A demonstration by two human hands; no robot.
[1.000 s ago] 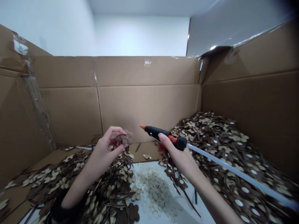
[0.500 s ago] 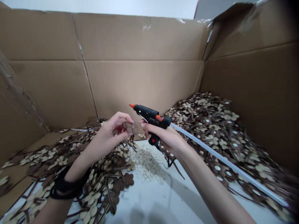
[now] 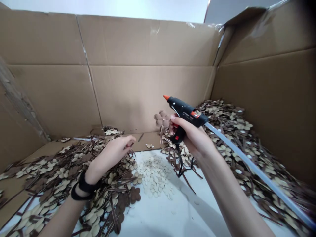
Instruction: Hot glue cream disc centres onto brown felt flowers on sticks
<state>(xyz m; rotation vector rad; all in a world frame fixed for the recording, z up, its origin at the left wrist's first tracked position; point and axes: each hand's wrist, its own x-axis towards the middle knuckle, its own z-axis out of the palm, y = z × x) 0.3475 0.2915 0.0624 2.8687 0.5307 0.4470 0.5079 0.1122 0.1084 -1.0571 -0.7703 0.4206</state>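
Observation:
My right hand (image 3: 197, 138) is wrapped round a black glue gun (image 3: 185, 110) with an orange nozzle, tilted up to the left. A long clear glue stick (image 3: 244, 158) runs out of its rear end. Between the fingertips of the same hand is a brown flower-shaped piece (image 3: 161, 119), below the nozzle and apart from it. My left hand (image 3: 117, 151), with a black band at the wrist, is closed above the left pile of flower pieces (image 3: 98, 200). A small brown bit shows at its fingertips; its kind is unclear.
Small pale discs (image 3: 158, 177) lie heaped on the white work surface (image 3: 158, 217). A larger pile of flower pieces with straps (image 3: 234, 138), some bearing white dots, rises on the right. Cardboard walls (image 3: 148, 89) enclose the back and sides. The gun's black cord (image 3: 181, 164) hangs below it.
The left hand has let go of the flower piece and moved down to the left pile. Holding gun and flower piece, the right hand has moved right and slightly up.

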